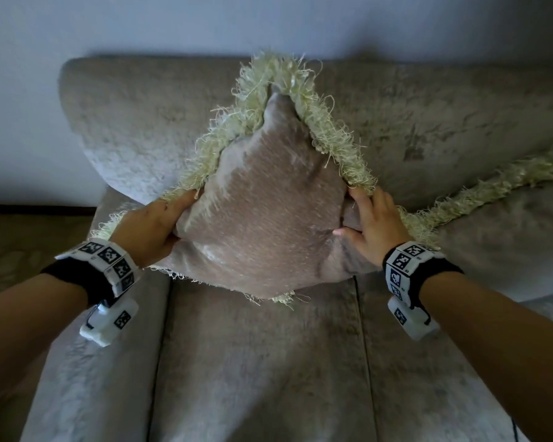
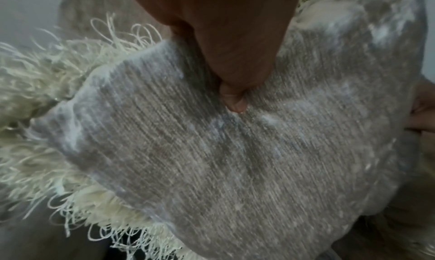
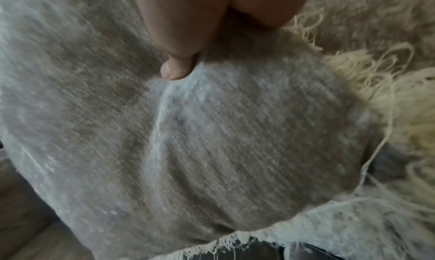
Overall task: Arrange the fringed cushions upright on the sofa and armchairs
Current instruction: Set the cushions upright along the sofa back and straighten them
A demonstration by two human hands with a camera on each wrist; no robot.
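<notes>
A beige cushion [image 1: 262, 215] with a pale yellow fringe stands on one corner against the sofa backrest [image 1: 134, 122], diamond-wise. My left hand [image 1: 155, 223] grips its left corner, thumb pressed into the front [image 2: 233, 98]. On the other side my right hand [image 1: 369, 223] holds the right corner, thumb dug into the fabric [image 3: 176, 66]. The cushion [image 2: 212, 161] fills the left wrist view, and the same cushion [image 3: 212, 143] fills the right wrist view. A second fringed cushion [image 1: 505, 224] lies flat to the right, partly behind my right wrist.
The grey sofa seat [image 1: 256, 362] stretches in front of the cushion, with seams between its sections. The left sofa arm [image 1: 77, 362] runs below my left wrist. A wall [image 1: 268, 23] rises behind the backrest, and floor [image 1: 23, 244] shows at the left.
</notes>
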